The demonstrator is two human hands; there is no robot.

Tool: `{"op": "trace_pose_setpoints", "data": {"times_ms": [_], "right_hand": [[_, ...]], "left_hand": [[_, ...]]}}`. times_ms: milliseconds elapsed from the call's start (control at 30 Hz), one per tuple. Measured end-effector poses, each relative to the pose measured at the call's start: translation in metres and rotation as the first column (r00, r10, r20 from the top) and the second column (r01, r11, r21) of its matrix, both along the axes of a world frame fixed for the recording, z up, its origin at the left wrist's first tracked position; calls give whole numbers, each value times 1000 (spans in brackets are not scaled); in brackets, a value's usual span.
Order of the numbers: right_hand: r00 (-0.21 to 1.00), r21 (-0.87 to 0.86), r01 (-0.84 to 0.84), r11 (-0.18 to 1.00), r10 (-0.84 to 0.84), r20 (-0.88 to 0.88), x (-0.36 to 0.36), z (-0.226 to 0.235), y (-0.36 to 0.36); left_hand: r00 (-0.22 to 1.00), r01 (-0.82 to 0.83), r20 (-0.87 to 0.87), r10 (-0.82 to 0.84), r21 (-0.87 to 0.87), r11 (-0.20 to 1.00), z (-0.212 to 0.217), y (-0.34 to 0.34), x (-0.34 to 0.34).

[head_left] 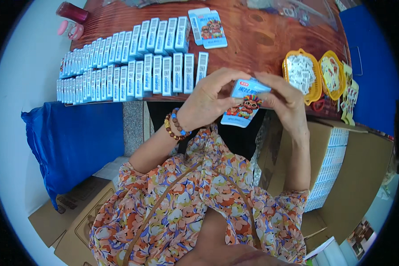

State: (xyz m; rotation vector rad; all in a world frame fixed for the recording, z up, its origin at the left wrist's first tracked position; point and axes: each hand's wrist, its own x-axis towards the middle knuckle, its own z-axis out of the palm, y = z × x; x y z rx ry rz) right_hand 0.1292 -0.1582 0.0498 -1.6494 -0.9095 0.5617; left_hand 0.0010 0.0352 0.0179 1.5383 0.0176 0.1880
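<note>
Floral sleeves, both hands gripping small box (cartoon print), wooden table

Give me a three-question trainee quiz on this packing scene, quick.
1. True or false: both hands hold the small carton.
2. Which wrist wears the bead bracelet? A left, B right.
3. The two yellow baskets sit on the person's ____ side of the table.

Key: 1 true: left hand and right hand both grip it. 2 A. 3 right; the rows of finished cartons stand on the left.

left hand, right hand, both raised, fingers pinching
</note>
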Motion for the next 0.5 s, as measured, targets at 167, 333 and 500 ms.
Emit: {"op": "trace_pose_setpoints", "data": {"times_ms": [167,333,500], "right_hand": [[999,-96,24,995,-22,28,0,10,2],[822,218,287,933,-122,-556,43,14,30],[676,205,73,976,103,-729,17,19,115]], "left_hand": [[999,-21,-42,19,-28,999,12,0,-1],[966,-253,20,258,-137,958,35,31,3],[865,-488,317,389,357,796,29,42,7]]}}
